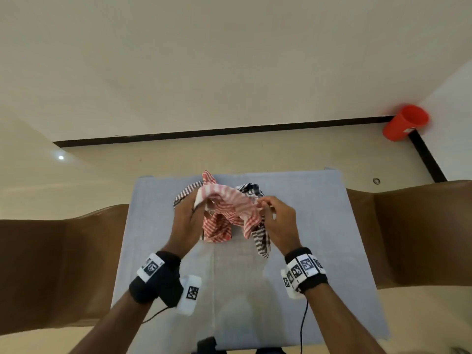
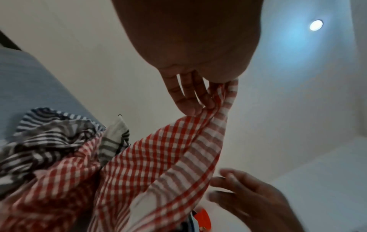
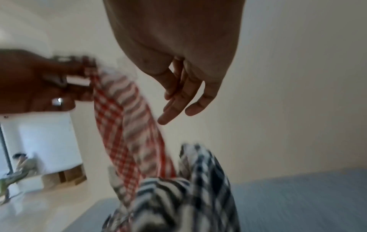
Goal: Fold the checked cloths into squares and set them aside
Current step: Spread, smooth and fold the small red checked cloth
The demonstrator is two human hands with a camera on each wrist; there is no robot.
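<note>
A red-and-white checked cloth point(image 1: 229, 200) hangs bunched above the table, between my two hands. My left hand point(image 1: 187, 215) pinches its left edge; in the left wrist view the fingertips point(image 2: 208, 103) close on a fold of the red cloth point(image 2: 158, 157). My right hand point(image 1: 277, 218) is at the cloth's right edge. The right wrist view shows its fingers point(image 3: 178, 102) straight, just apart from the red cloth point(image 3: 123, 125). Black-and-white checked cloths point(image 1: 261, 241) lie crumpled underneath.
The table carries a pale blue-grey cover point(image 1: 319, 226), bare in front of the cloths and on both sides. Brown padded surfaces point(image 1: 51, 264) flank the table left and right. A red cup point(image 1: 404, 122) stands in the far right corner of the floor.
</note>
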